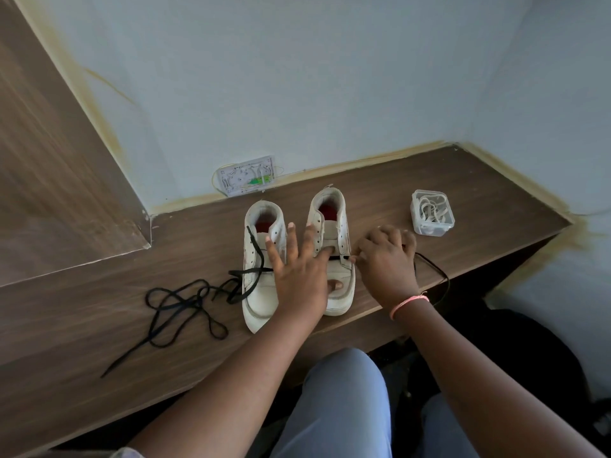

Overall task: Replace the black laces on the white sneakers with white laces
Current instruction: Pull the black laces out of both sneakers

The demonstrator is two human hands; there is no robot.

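On the wooden desk [429, 180] up against the wall sit two white sneakers side by side, toes pointing back at the person. Left sneaker [261, 259] has a black lace [185, 302] hooked through only its lower eyelets, with most of it spilled in a loose tangle on the desk to the left. Right sneaker [332, 226] has its upper eyelets bare, and just a short stretch of a second black lace [433, 269] crosses the tongue low down.

Left hand [299, 272] lies flat with fingers spread wide, straddling both shoes; its index finger and thumb press down on the right sneaker's tongue and toe area, the other fingers rest over the gap and the left shoe. It isn't gripping anything.

Right hand [386, 259] sits just beside the right sneaker's outer edge, fingers curled, pinching that second lace right where it comes out of the eyelet. The rest of the lace trails behind the hand and drops over the desk's front edge. A pink band [408, 300] circles that wrist.

Further right, well apart from the hands, a small clear plastic box [431, 213] holds the white laces [429, 208], coiled up inside.
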